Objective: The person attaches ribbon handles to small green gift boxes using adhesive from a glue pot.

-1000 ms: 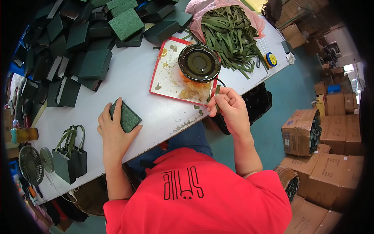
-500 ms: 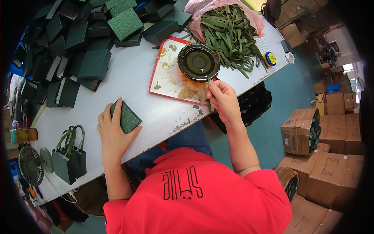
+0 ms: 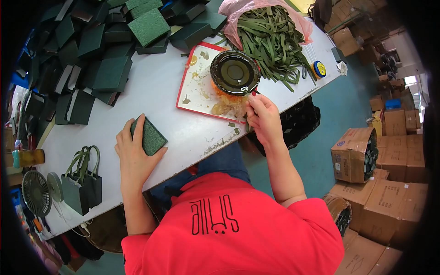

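My left hand (image 3: 134,151) is wrapped round a dark green box (image 3: 154,137) with a glittery face, steadying it on the white table. Close to the near rim of a round black pot (image 3: 235,73), my right hand (image 3: 266,120) pinches a green ribbon strip (image 3: 247,124), whose lower end hangs below the fingers. My fingertips hide its upper end. Dark, glossy liquid fills the pot. It stands over a red-edged white board (image 3: 192,87), which is smeared with amber residue and ribbon scraps.
Green boxes (image 3: 110,73) are heaped at the back left. A pink plastic bag (image 3: 231,23) spills green ribbons (image 3: 270,46) behind the pot. Finished-looking small green bags (image 3: 82,190) and a fan (image 3: 36,193) stand at left. Cartons (image 3: 353,156) are stacked on the right.
My right fingertips have shifted slightly, and the strip end that showed at the pot's rim is now hidden. My left hand and the box stay practically in place.
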`<state>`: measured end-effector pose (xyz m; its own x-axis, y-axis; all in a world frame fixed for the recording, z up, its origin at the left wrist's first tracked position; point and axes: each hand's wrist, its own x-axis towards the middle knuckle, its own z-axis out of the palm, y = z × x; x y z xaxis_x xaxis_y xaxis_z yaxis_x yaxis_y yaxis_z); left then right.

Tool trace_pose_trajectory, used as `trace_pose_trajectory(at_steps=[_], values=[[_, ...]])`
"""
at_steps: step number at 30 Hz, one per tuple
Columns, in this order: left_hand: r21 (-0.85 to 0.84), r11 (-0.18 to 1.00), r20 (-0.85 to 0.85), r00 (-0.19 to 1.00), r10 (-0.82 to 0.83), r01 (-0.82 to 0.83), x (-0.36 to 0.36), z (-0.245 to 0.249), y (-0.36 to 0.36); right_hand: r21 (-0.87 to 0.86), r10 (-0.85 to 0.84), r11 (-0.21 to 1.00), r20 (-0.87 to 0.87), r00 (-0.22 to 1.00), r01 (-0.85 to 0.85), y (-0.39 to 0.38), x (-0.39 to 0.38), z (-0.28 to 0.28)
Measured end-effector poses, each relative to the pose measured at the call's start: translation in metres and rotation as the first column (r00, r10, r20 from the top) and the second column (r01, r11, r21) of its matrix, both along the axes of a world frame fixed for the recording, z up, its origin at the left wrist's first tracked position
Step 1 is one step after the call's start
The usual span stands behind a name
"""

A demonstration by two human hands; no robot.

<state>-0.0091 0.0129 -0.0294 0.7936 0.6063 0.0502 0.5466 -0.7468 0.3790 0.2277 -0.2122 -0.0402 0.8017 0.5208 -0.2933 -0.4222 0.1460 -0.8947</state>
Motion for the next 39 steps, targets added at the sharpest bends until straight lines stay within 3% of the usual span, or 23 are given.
trace_pose_trajectory(at_steps=[2, 4, 7, 11, 14, 27, 33, 39], values=[[-0.013, 1.0, 0.044, 0.999, -0.013, 0.013, -0.001, -0.001, 0.0, 0.012, -0.007, 1.0, 0.033, 0.999, 0.007, -0.003, -0.009, 0.004], [-0.06, 0.988, 0.155, 0.979, -0.132, 0.143, -0.001, -0.001, 0.003, 0.02, 0.027, 0.999, 0.069, 0.997, -0.029, -0.007, -0.021, 0.011], [-0.196, 0.915, 0.366, 0.892, -0.267, 0.354, 0.001, 0.001, 0.007, -0.073, 0.244, 0.969, 0.103, 0.964, -0.238, -0.008, -0.044, 0.025], [-0.308, 0.78, 0.519, 0.783, -0.342, 0.545, 0.007, 0.011, 0.003, -0.109, 0.616, 0.785, 0.028, 0.787, -0.61, 0.003, -0.073, 0.04], [-0.328, 0.732, 0.528, 0.759, -0.381, 0.596, 0.009, 0.013, 0.002, -0.111, 0.729, 0.674, -0.065, 0.682, -0.73, 0.013, -0.085, 0.038], [-0.241, 0.71, 0.54, 0.699, -0.468, 0.662, 0.011, 0.016, 0.004, -0.193, 0.729, 0.65, -0.114, 0.675, -0.735, 0.028, -0.094, 0.032], [-0.16, 0.721, 0.459, 0.698, -0.55, 0.674, 0.012, 0.021, -0.001, -0.326, 0.759, 0.602, -0.051, 0.649, -0.729, 0.028, -0.096, 0.024], [-0.119, 0.752, 0.438, 0.714, -0.546, 0.648, 0.013, 0.019, -0.006, -0.358, 0.799, 0.503, -0.154, 0.582, -0.786, 0.03, -0.085, 0.031]])
